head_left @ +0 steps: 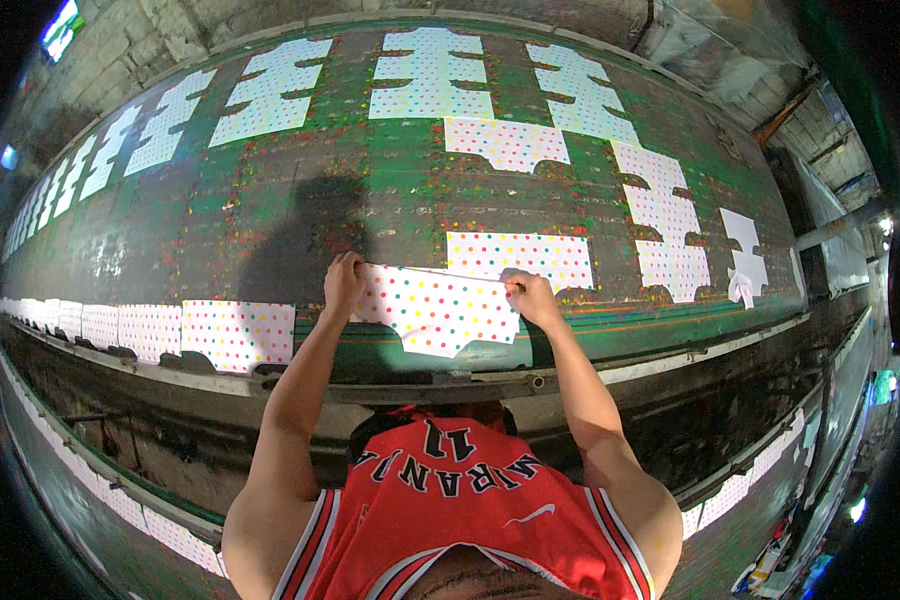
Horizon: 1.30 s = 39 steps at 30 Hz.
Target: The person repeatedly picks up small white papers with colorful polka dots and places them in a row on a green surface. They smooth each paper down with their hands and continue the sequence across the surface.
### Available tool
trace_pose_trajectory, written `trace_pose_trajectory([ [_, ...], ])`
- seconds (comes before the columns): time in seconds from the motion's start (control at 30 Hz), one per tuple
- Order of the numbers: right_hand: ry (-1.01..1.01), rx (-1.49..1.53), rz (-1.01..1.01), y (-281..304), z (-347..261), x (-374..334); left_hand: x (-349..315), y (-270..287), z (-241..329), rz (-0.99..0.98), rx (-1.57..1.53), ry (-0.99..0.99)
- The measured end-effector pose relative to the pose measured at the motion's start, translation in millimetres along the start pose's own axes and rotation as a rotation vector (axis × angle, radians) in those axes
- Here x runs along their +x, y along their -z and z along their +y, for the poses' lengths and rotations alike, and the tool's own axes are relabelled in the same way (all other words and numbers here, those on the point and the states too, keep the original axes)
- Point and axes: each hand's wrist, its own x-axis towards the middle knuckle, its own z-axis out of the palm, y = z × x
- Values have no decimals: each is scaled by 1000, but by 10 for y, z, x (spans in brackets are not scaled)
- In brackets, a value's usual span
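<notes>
While the left hand [345, 285] pinches one top corner of a white dotted cloth [440, 312], the right hand [532, 300] pinches the other top corner. Both hands have their fingers closed on it. The dotted cloth is between the two hands, and its top edge runs nearly straight from one to the other. Its bottom part points back to the person's red shirt [450, 500]. I cannot tell if it touches the long table [410, 205] under the hands.

Just past the right hand, a flat dotted piece [545, 255] lies on the table, and the dotted cloth hides a bit of it. Farther past the hands is an upper dotted piece [505, 142]. To the left of the left hand, near pieces [238, 332] lie in a row by the table's edge. To the right of the right hand is a tall dotted piece [667, 225] with notched sides.
</notes>
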Motion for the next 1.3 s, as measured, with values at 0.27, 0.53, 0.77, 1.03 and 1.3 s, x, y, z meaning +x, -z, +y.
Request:
trace_pose_trajectory([
  [0.27,128,-153,109,-16,-63,44,-10,-61,12,32,231,-97],
  [0.53,119,-163,168,-114,-13,62,-96,233,46,-103,-268,-61],
  [0.77,136,-138,214,-180,-37,43,-492,799,284,-273,-509,-18],
  [1.03,254,2,257,52,-444,97,-486,1202,383,51,-450,-75],
  [1.3,306,294,101,127,-1026,-280,-668,1526,311,373,-421,-190],
])
